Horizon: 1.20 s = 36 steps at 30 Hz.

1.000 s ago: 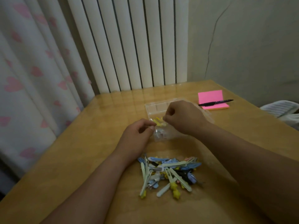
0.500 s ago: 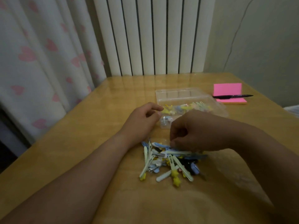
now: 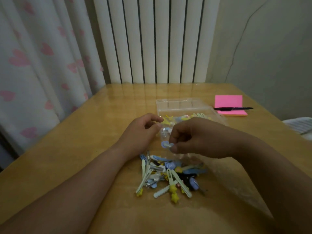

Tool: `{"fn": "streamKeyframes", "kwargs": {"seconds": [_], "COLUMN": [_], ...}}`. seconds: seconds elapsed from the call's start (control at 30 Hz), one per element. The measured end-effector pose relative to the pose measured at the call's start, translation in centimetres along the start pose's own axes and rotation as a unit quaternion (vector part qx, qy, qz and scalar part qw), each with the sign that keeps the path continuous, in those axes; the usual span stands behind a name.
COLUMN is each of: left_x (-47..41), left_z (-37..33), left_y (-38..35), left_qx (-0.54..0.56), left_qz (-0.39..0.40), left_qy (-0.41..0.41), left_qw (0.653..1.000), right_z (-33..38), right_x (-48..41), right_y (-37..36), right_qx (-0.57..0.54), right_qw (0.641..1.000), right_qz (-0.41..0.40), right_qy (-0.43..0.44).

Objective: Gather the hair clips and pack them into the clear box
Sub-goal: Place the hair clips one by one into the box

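Note:
A pile of hair clips [image 3: 170, 176], pale green, blue, yellow and black, lies on the wooden table [image 3: 84, 149] near me. Behind it stands the clear box [image 3: 182, 105], with several yellow and green clips inside. My right hand [image 3: 199, 137] hovers between pile and box and pinches a small blue clip [image 3: 166, 144] by its fingertips. My left hand [image 3: 141, 134] rests on the table at the box's near left corner, fingers loosely curled; I cannot make out anything held in it.
A pink sticky-note pad [image 3: 229, 105] with a black pen [image 3: 233, 108] across it lies right of the box. A white radiator [image 3: 157, 39] and a heart-patterned curtain [image 3: 33, 65] stand behind the table. Striped fabric [image 3: 300, 125] shows at the right edge.
My right hand dropped from the box to the pile, then lifted off it with a blue clip pinched. My left hand stayed by the box corner. The camera view shifted.

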<state>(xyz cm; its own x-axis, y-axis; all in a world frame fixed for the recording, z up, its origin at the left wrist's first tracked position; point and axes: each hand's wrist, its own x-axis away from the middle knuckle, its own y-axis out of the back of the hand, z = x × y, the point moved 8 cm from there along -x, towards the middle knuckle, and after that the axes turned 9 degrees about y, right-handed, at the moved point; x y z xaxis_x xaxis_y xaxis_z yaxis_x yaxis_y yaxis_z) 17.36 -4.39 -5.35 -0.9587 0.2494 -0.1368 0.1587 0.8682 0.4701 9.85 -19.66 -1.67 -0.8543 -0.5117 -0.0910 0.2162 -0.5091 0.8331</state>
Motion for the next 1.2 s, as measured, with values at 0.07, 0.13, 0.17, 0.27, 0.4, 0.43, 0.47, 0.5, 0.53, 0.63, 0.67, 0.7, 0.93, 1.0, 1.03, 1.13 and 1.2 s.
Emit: {"fn": "streamKeyframes", "kwargs": {"seconds": [0.07, 0.13, 0.17, 0.27, 0.4, 0.43, 0.47, 0.5, 0.53, 0.63, 0.67, 0.7, 0.93, 1.0, 1.03, 1.13, 1.2], "left_x": [0.0, 0.0, 0.0, 0.0, -0.1, -0.2, -0.2, -0.2, -0.3, -0.4, -0.4, -0.4, -0.5, -0.5, -0.5, -0.5, -0.6], "left_z": [0.1, 0.2, 0.2, 0.3, 0.3, 0.3, 0.3, 0.3, 0.4, 0.5, 0.5, 0.6, 0.6, 0.6, 0.6, 0.7, 0.7], "left_y": [0.0, 0.0, 0.0, 0.0, 0.0, 0.0, 0.0, -0.1, -0.1, -0.1, -0.1, -0.1, -0.1, -0.1, -0.1, -0.1, -0.1], "left_qx": [0.003, 0.006, 0.006, 0.006, 0.006, 0.006, 0.006, 0.007, 0.008, 0.010, 0.011, 0.011, 0.008, 0.009, 0.010, 0.013, 0.014], "left_qz": [0.000, -0.001, 0.000, 0.001, 0.004, 0.004, 0.005, 0.005, 0.006, 0.011, 0.012, 0.013, 0.013, 0.015, 0.015, 0.016, 0.015], "left_qy": [0.003, 0.004, 0.004, 0.002, 0.001, 0.001, 0.001, 0.001, 0.001, 0.002, 0.002, 0.003, 0.003, 0.000, 0.000, 0.001, 0.000], "left_qw": [1.000, 1.000, 1.000, 1.000, 1.000, 1.000, 1.000, 1.000, 1.000, 1.000, 1.000, 1.000, 1.000, 1.000, 1.000, 1.000, 1.000], "right_z": [-0.5, -1.0, -1.1, -0.7, -1.0, -1.2, -1.2, -1.1, -1.0, -1.6, -2.1, -2.8, -5.7, -6.0, -6.1, -6.4, -6.5], "right_x": [0.1, 0.3, 0.3, 0.3, 0.3, 0.4, 0.6, 0.7, 0.7, 0.6, 0.6, 0.4, -3.0, -3.8, -4.1, -4.5, -4.6], "right_y": [1.0, 0.7, 0.0, -1.4, -0.4, 0.0, 0.2, 0.5, 0.8, 3.2, 4.3, 5.3, 4.9, 4.1, 3.8, 3.5, 3.3], "right_qx": [-0.038, -0.045, -0.038, -0.020, -0.039, -0.049, -0.056, -0.061, -0.069, -0.124, -0.135, -0.132, 0.071, 0.105, 0.110, 0.110, 0.109], "right_qw": [0.998, 0.999, 0.999, 0.997, 0.998, 0.997, 0.997, 0.997, 0.997, 0.985, 0.975, 0.965, 0.968, 0.969, 0.968, 0.964, 0.960], "right_qz": [-0.043, -0.014, 0.020, 0.077, 0.045, 0.039, 0.036, 0.029, 0.014, -0.114, -0.170, -0.218, -0.171, -0.121, -0.104, -0.100, -0.120], "right_qy": [-0.002, -0.015, -0.020, -0.024, -0.033, -0.035, -0.034, -0.030, -0.025, -0.033, -0.045, -0.064, -0.170, -0.189, -0.198, -0.221, -0.229]}}
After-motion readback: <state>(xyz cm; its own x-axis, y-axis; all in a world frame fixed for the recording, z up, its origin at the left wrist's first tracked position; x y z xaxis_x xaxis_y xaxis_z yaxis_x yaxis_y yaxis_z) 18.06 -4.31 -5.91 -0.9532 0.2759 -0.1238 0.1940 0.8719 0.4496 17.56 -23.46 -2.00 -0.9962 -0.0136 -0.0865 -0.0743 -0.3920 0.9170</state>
